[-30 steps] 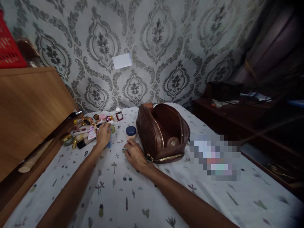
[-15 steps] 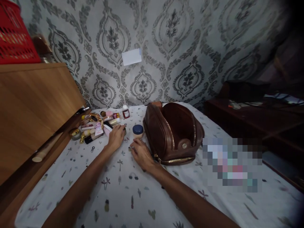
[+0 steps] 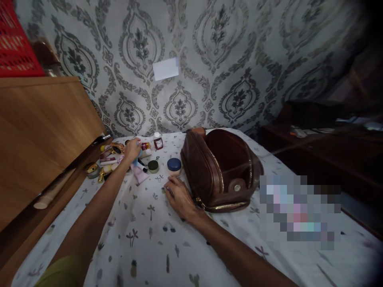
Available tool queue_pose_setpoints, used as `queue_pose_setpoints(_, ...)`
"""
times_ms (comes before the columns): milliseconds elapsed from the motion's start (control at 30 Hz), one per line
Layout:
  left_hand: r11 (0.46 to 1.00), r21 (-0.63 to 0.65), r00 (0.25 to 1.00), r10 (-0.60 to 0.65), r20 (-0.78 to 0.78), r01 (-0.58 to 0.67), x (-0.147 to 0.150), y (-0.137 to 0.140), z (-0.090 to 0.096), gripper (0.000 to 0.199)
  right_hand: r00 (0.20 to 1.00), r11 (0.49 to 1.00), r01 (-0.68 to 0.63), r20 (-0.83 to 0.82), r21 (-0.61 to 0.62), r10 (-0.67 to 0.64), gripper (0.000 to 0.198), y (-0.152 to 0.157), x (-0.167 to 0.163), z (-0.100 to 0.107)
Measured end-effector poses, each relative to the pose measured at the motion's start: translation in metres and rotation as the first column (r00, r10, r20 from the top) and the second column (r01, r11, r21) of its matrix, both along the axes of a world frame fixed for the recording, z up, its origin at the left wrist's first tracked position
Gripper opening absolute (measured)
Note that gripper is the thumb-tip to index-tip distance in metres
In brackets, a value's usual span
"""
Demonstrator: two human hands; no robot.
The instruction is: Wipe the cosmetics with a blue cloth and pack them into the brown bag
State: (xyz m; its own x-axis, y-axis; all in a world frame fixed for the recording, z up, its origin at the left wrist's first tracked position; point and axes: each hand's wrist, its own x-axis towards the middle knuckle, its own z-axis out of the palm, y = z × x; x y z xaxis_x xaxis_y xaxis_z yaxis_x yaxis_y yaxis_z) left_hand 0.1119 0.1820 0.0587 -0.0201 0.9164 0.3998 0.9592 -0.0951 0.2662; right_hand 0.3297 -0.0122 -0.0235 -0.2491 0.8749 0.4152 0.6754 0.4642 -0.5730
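blue tops the round jar (image 3: 174,167), beside the brown toiletry bag (image 3: 199,171); probably light, rigid, slick, best held round its lid (image 3: 174,162). the right hand (image 3: 180,199) rests near it, fingers loosely bent; the left hand (image 3: 132,150) is over cosmetics (image 3: 108,161), whether pinching anything i cannot tell.

My left sleeve (image 3: 61,273) shows at the lower edge, a muted olive green, plain as far as I can make out, its hem curving round the arm. From there my left forearm (image 3: 88,223) is bare and slim, tapering to an ungloved left hand (image 3: 132,150). My right forearm (image 3: 236,257) is bare too, narrowing towards my right hand (image 3: 180,198), likewise ungloved, with slender fingers, the nails too small to tell
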Motion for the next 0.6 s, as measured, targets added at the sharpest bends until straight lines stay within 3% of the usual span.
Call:
queue_pose_setpoints(233,0.983,-0.183,0.983,-0.007,-0.184,-0.027,0.035,0.032,-0.003,0.027,1.000,1.000,-0.011,-0.007,0.006,0.011,0.018,0.001,0.000,-0.002)
queue_pose_setpoints(333,0.974,-0.224,0.976,-0.020,-0.218,-0.030,0.042,0.036,-0.006,0.035,1.000,1.000,-0.004,-0.010,0.023,0.004,0.019,0.002,0.001,-0.003)
queue_pose_setpoints(433,0.976,-0.216,0.979,-0.010,-0.205,-0.036,0.045,0.035,-0.009,0.038,1.000,0.999,-0.002,-0.006,0.047,0.003,0.022,0.002,0.002,-0.005)
queue_pose_setpoints(600,0.987,-0.159,0.997,-0.023,-0.076,0.010,0.043,0.025,-0.016,0.027,1.000,0.999,-0.019,-0.010,0.043,0.019,0.022,0.002,0.002,-0.006)
